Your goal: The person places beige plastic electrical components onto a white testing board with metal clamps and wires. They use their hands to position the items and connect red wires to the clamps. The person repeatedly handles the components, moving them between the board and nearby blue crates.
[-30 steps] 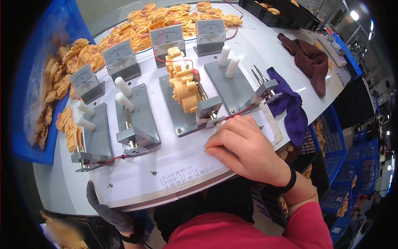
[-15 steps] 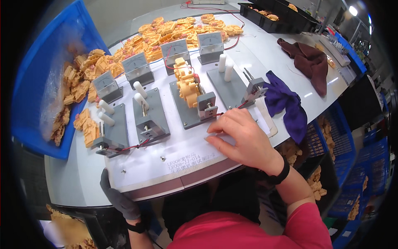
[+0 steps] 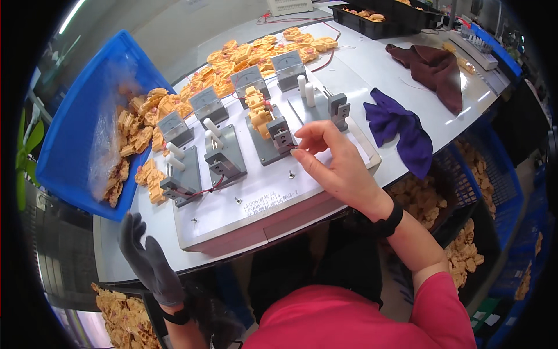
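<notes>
My right hand is bare, its thumb and forefinger apart beside the metal end block of a grey test fixture. I cannot make out whether a fingertip touches the block. On that fixture's base sits a yellow plastic gear housing, with a small reddish piece on its side. Away from the board, off the table's left front edge, hangs my left hand in a grey glove, fingers spread and holding nothing. The white board carries several such fixtures, each behind it having an analog meter.
Many yellow housings are heaped behind the meters. A tilted blue bin with more housings stands left. To the right lie a purple cloth and a brown cloth. Black trays stand at the back; crates of parts sit below.
My left hand has left the board's front left corner and opened out to the left. My right hand has risen toward the fixture's end block, thumb and forefinger now apart. The whole view has shifted.
</notes>
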Available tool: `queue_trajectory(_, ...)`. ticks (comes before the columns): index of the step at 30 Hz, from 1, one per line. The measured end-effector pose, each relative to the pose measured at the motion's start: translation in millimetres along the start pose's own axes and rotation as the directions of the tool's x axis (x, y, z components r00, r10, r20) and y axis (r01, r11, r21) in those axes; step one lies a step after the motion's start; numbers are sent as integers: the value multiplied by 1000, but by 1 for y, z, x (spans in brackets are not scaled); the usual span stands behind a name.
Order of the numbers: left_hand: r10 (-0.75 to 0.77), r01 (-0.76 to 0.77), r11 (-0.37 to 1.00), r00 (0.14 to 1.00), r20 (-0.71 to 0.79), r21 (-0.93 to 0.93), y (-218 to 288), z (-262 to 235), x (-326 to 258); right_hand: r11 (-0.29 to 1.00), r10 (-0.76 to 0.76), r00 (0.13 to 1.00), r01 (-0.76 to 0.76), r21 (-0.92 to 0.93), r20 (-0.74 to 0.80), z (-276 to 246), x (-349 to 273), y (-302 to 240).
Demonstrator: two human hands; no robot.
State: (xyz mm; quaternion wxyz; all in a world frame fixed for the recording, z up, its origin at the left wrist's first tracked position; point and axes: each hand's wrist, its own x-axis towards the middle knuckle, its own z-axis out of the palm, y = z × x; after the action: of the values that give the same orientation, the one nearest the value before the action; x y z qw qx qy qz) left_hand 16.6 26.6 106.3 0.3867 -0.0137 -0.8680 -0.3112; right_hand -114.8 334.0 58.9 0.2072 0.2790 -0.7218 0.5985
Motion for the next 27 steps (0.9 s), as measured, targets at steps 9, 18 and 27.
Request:
queue_trajectory(9,352,-438,884,855,381,165,78,30,72,1000,23,1000,-23,-19,2,10,9,-4)
queue_trajectory(18,443,-514,857,695,566,-39,96,65,64,995,4,1000,-7,-99,-24,4,5,12)
queue_trajectory(27,363,-471,880,744,561,55,7,87,2,856,-213,947,300,-422,241,21,-1,31)
